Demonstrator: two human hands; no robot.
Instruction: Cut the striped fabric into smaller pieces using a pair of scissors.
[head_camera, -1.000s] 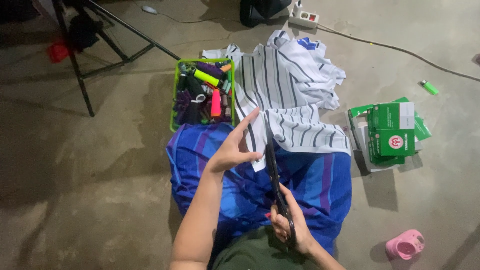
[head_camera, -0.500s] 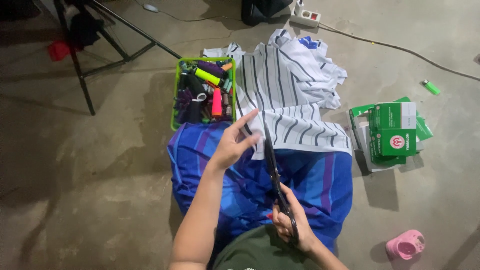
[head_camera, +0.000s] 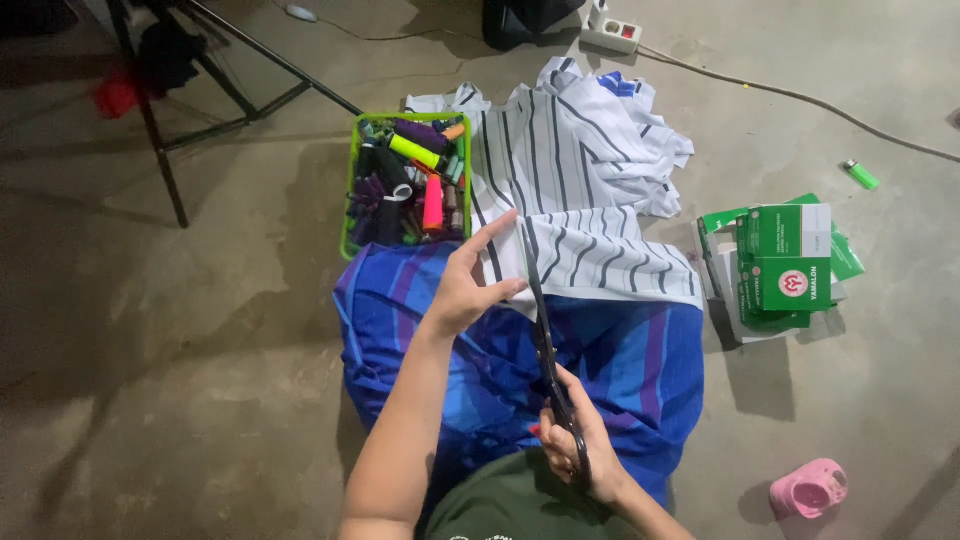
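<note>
Long black scissors (head_camera: 545, 345) run lengthwise away from the right hand (head_camera: 580, 450), fingers curled through the handles; beside the blades, left hand (head_camera: 470, 285) pinches the striped cloth (head_camera: 590, 200).

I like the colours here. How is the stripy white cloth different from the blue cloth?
The white cloth has thin dark stripes; the blue cloth has broad purple and light-blue bands. The white cloth lies spread out on the floor and over the blue one's far edge; the blue cloth is draped under it, nearer the person. The left hand holds the white cloth's edge by the scissors, held in the right hand. Both are striped.
</note>
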